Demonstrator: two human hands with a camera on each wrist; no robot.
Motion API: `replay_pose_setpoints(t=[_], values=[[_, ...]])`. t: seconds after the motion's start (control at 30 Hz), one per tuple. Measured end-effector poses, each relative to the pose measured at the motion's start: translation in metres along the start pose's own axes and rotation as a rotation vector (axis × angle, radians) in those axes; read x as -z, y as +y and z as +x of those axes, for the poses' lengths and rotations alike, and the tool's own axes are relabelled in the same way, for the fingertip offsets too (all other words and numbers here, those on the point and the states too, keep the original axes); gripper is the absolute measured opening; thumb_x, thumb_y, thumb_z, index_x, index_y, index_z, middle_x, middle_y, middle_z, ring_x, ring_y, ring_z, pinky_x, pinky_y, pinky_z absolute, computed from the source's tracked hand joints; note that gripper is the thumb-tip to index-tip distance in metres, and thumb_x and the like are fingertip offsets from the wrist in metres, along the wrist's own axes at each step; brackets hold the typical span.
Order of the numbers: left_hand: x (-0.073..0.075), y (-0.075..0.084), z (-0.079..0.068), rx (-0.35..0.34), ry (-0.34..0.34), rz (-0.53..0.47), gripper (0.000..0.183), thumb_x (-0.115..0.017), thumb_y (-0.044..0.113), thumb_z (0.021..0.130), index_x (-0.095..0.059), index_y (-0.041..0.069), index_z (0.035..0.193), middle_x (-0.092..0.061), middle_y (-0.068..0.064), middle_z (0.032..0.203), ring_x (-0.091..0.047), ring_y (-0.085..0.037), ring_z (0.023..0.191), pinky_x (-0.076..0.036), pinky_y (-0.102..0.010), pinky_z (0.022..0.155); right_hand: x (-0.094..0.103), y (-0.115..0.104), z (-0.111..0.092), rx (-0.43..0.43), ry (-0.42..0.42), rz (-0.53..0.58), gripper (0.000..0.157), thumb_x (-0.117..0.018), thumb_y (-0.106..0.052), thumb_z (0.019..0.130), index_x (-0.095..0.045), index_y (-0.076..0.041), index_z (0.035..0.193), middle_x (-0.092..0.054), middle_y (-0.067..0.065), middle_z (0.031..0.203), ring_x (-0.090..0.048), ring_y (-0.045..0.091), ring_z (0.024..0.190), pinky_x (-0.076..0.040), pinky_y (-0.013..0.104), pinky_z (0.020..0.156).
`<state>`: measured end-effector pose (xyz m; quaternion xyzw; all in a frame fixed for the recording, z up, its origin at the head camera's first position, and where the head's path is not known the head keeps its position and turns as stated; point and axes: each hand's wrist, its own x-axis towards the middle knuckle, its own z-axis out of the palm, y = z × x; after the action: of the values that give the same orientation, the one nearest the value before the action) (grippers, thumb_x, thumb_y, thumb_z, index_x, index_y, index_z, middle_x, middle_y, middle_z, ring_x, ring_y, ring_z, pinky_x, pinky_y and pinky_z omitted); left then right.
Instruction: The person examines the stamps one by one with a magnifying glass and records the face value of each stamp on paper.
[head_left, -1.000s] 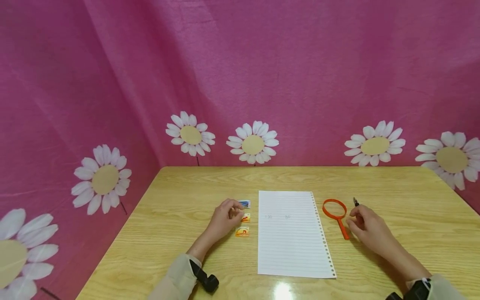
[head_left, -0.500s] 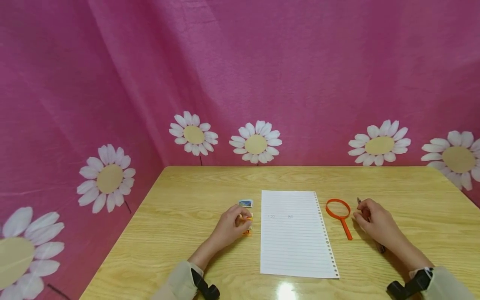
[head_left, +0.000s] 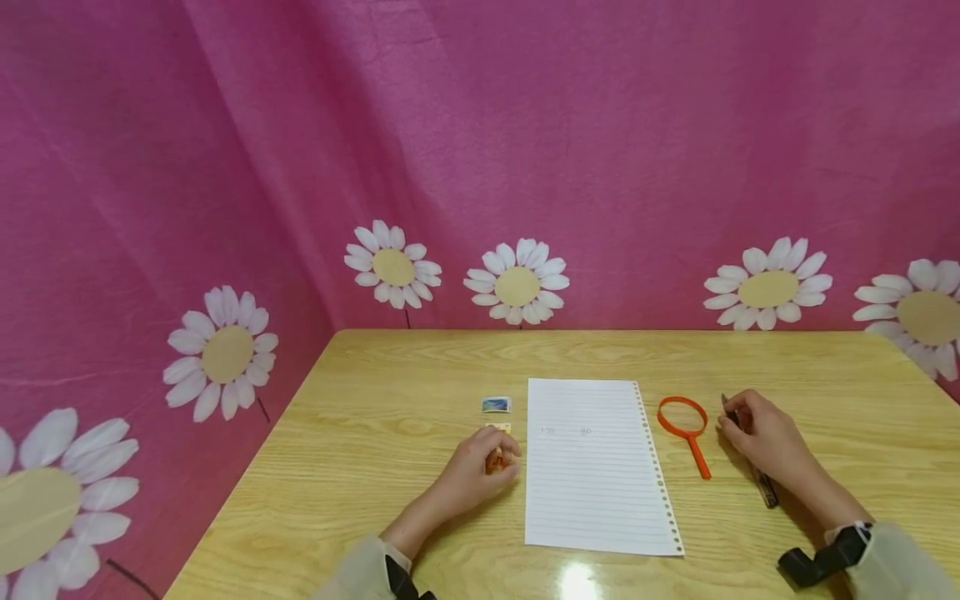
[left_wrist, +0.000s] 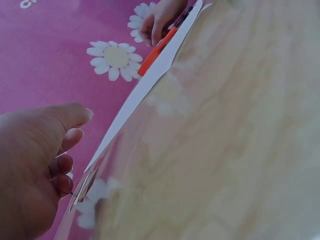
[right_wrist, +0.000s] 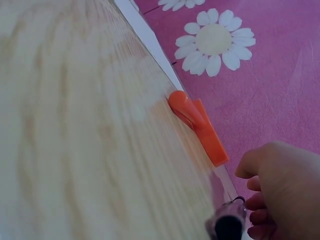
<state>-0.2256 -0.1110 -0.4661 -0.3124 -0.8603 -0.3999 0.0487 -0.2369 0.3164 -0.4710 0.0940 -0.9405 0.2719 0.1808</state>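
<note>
My left hand (head_left: 476, 471) is low over a column of small stamp-sized pictures, its fingers loosely bent. The blue picture (head_left: 497, 405) is in plain sight at the top; a yellow one (head_left: 500, 427) is partly covered by the hand. An orange one (head_left: 495, 461) shows between thumb and fingers, still flat on the table. On the right, my right hand (head_left: 765, 437) rests over a dark pen (head_left: 767, 490), which lies on the wood beside the fingers in the right wrist view. Left of it lies an orange-red magnifying glass (head_left: 697, 457), lens away from me.
A lined sheet of paper (head_left: 600, 492) with punched holes and faint handwritten numbers lies between the hands on the wooden table (head_left: 360, 417). Behind the table's far edge hangs a pink cloth (head_left: 600, 150) with white daisies.
The left hand has moved down along the column, uncovering the blue picture and coming over the lowest one. The right hand stays by the pen, more of which shows. The view has shifted slightly.
</note>
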Motion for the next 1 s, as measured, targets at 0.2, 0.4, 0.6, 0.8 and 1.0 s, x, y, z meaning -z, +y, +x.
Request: replay_pose_setpoints(t=[0.2, 0.4, 0.6, 0.8, 1.0], values=[[-0.004, 0.008, -0.005, -0.045, -0.060, -0.032, 0.013, -0.072, 0.012, 0.088, -0.064, 0.011, 0.098, -0.060, -0.003, 0.088, -0.045, -0.005, 0.071, -0.037, -0.013, 0.065, 0.002, 0.006, 0.002, -0.013, -0.010, -0.010, 0.021, -0.067, -0.008, 0.090, -0.056, 0.004, 0.103, -0.054, 0.007, 0.075, -0.038, 0.002, 0.062, -0.034, 0.025, 0.055], [-0.008, 0.017, -0.009, -0.020, -0.174, -0.032, 0.015, -0.071, 0.017, 0.089, -0.064, 0.012, 0.101, -0.062, -0.002, 0.091, -0.043, -0.003, 0.072, -0.034, -0.011, 0.066, 0.000, 0.012, 0.003, -0.024, -0.017, -0.034, 0.022, -0.068, -0.009, 0.089, -0.057, 0.003, 0.104, -0.055, 0.007, 0.075, -0.041, 0.005, 0.062, -0.036, 0.026, 0.055], [-0.010, 0.021, -0.013, -0.023, -0.270, -0.027, 0.017, -0.072, 0.021, 0.089, -0.064, 0.015, 0.103, -0.060, 0.000, 0.092, -0.046, 0.000, 0.079, -0.037, -0.011, 0.073, -0.001, 0.015, 0.004, -0.015, -0.025, -0.042, 0.023, -0.069, -0.006, 0.087, -0.055, 0.004, 0.103, -0.056, 0.009, 0.076, -0.042, 0.007, 0.063, -0.037, 0.027, 0.055], [-0.012, 0.020, -0.013, -0.022, -0.312, 0.023, 0.018, -0.074, 0.022, 0.088, -0.064, 0.017, 0.103, -0.060, 0.003, 0.094, -0.049, 0.002, 0.087, -0.043, -0.013, 0.083, -0.003, 0.016, 0.005, 0.020, 0.011, -0.046, 0.026, -0.071, -0.001, 0.083, -0.053, 0.005, 0.101, -0.056, 0.009, 0.076, -0.040, 0.000, 0.062, -0.037, 0.025, 0.054], [-0.011, 0.020, -0.014, -0.001, -0.335, 0.037, 0.018, -0.073, 0.024, 0.089, -0.064, 0.018, 0.103, -0.059, 0.005, 0.096, -0.048, 0.003, 0.088, -0.043, -0.014, 0.084, -0.002, 0.015, 0.006, 0.074, 0.043, -0.038, 0.031, -0.069, 0.003, 0.082, -0.047, 0.002, 0.103, -0.054, 0.005, 0.072, -0.038, -0.003, 0.059, -0.035, 0.024, 0.053]])
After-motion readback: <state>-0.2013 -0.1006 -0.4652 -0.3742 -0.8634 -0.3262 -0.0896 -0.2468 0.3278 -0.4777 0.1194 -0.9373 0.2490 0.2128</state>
